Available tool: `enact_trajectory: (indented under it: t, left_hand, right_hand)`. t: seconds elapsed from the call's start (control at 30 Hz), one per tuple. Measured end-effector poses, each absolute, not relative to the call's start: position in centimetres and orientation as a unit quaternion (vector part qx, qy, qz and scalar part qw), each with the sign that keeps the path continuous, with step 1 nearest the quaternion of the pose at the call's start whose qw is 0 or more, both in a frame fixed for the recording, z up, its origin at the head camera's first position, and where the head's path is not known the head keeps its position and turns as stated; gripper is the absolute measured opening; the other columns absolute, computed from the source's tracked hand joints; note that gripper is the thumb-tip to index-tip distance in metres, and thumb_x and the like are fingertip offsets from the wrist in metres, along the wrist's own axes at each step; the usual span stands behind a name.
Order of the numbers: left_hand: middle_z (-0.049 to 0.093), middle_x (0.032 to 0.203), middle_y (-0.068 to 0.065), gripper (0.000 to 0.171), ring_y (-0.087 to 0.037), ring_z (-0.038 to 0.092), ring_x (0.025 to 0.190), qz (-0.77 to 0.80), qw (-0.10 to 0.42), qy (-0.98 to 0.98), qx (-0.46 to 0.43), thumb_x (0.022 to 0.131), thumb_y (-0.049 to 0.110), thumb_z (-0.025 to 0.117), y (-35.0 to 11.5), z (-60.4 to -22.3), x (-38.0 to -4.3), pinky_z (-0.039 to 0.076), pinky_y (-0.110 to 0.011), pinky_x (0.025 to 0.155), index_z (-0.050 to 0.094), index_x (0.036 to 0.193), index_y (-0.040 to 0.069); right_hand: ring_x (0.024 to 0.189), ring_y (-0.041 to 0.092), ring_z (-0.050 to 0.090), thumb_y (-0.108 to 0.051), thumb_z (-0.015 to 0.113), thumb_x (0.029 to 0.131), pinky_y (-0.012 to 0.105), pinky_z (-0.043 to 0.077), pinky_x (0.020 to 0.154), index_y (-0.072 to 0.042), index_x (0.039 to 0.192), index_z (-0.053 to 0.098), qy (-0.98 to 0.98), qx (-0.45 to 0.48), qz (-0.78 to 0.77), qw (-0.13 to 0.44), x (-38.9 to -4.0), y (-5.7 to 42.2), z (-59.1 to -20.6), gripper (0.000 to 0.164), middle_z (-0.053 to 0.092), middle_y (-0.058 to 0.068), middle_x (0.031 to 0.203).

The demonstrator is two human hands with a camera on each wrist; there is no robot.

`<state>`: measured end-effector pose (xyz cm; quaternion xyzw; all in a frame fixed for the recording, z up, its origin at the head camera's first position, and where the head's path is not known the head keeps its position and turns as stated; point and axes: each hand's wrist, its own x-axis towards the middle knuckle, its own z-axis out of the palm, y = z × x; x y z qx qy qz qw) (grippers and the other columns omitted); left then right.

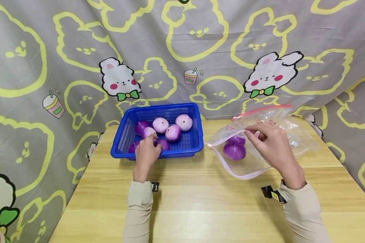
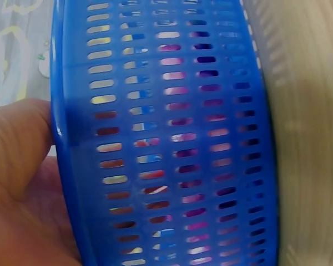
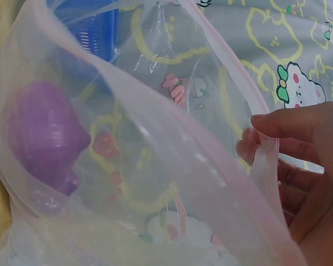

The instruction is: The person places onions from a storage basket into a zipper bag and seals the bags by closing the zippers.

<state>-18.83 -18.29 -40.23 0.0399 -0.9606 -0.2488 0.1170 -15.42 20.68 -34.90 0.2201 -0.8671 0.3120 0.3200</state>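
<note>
Stretching beige sleeves (image 1: 138, 212) forward over the near bench (image 1: 200, 209). Pinching the white rim of a clear zip bag (image 1: 255, 162) between thumb and fingers of the right hand (image 1: 269, 141), and holding its mouth spread. Housing a purple onion (image 1: 234, 151) inside, toward the left. Well apart, dipping the left hand (image 1: 146, 152) over the near wall of a blue basket (image 1: 182, 152), reaching down among the loose onions (image 1: 172, 133); not being able to tell whether clasping one or merely touching.

For good work, best curling round the sides of a single bulb, lifting straight up clear of the basket's wall, and spreading the bag's mouth by light tension, probably guarding against folding thin plastic.

Bringing close, in the left wrist view, the basket's slotted outer wall, hardly visible from the head, and glimpsing purple and reddish patches through slots. Revealing, in the right wrist view, fingertips blurred behind the bag's plastic. Laying out, in the head view alone, the whole cluster in the basket, deep purple and paler, and farthest off, backing everything with a gray curtain (image 1: 158, 47) patterned in yellow outlines
</note>
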Motion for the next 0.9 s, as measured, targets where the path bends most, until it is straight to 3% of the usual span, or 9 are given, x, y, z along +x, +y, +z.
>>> enact_trajectory:
  t: [0.4, 0.53, 0.67, 0.77, 0.9]
  left_hand:
    - [0.068, 0.111, -0.027, 0.039, -0.048, 0.063, 0.101, -0.236, 0.039, -0.968, 0.081, 0.084, 0.026, 0.075, -18.3, -39.2, -18.1, 0.048, -0.059, 0.083, 0.068, 0.116, 0.005]
    - [0.066, 0.088, -0.021, 0.034, -0.045, 0.064, 0.088, -0.232, 0.044, -0.968, 0.086, 0.082, 0.038, 0.08, -18.2, -39.4, -18.5, 0.047, -0.054, 0.071, 0.066, 0.091, 0.008]
    - [0.047, 0.069, -0.011, 0.054, -0.039, 0.061, 0.074, -0.225, 0.037, -0.97, 0.087, 0.078, 0.056, 0.078, -18.3, -39.6, -18.7, 0.042, -0.047, 0.06, 0.047, 0.073, 0.013]
    - [0.053, 0.072, -0.015, 0.055, -0.042, 0.063, 0.078, -0.218, 0.022, -0.972, 0.091, 0.077, 0.058, 0.078, -18.4, -39.7, -18.9, 0.043, -0.049, 0.061, 0.048, 0.074, 0.012]
    - [0.067, 0.1, -0.027, 0.044, -0.049, 0.064, 0.094, -0.211, 0.003, -0.973, 0.091, 0.082, 0.047, 0.078, -18.3, -39.5, -19.3, 0.047, -0.057, 0.073, 0.065, 0.098, 0.008]
  right_hand:
    - [0.06, 0.008, 0.047, -0.004, 0.075, 0.086, 0.018, 0.035, 0.059, -0.005, 0.095, 0.077, -0.874, 0.218, 0.307, 0.308, -15.5, 20.5, -35.0, 0.009, 0.069, 0.001, 0.079]
    - [0.061, 0.008, 0.047, -0.005, 0.076, 0.086, 0.018, 0.035, 0.059, -0.006, 0.095, 0.077, -0.875, 0.214, 0.307, 0.307, -15.6, 20.5, -34.9, 0.01, 0.069, 0.0, 0.079]
    - [0.06, 0.008, 0.047, -0.005, 0.076, 0.085, 0.017, 0.035, 0.058, -0.008, 0.095, 0.077, -0.875, 0.214, 0.308, 0.306, -15.6, 20.5, -34.9, 0.01, 0.068, -0.003, 0.078]
    - [0.06, 0.007, 0.046, -0.005, 0.076, 0.085, 0.016, 0.034, 0.057, -0.01, 0.094, 0.078, -0.875, 0.216, 0.308, 0.305, -15.5, 20.4, -34.8, 0.011, 0.067, -0.004, 0.077]
    - [0.06, 0.007, 0.045, -0.004, 0.077, 0.085, 0.016, 0.034, 0.057, -0.01, 0.094, 0.078, -0.875, 0.212, 0.306, 0.309, -15.4, 20.6, -34.8, 0.011, 0.066, -0.004, 0.076]
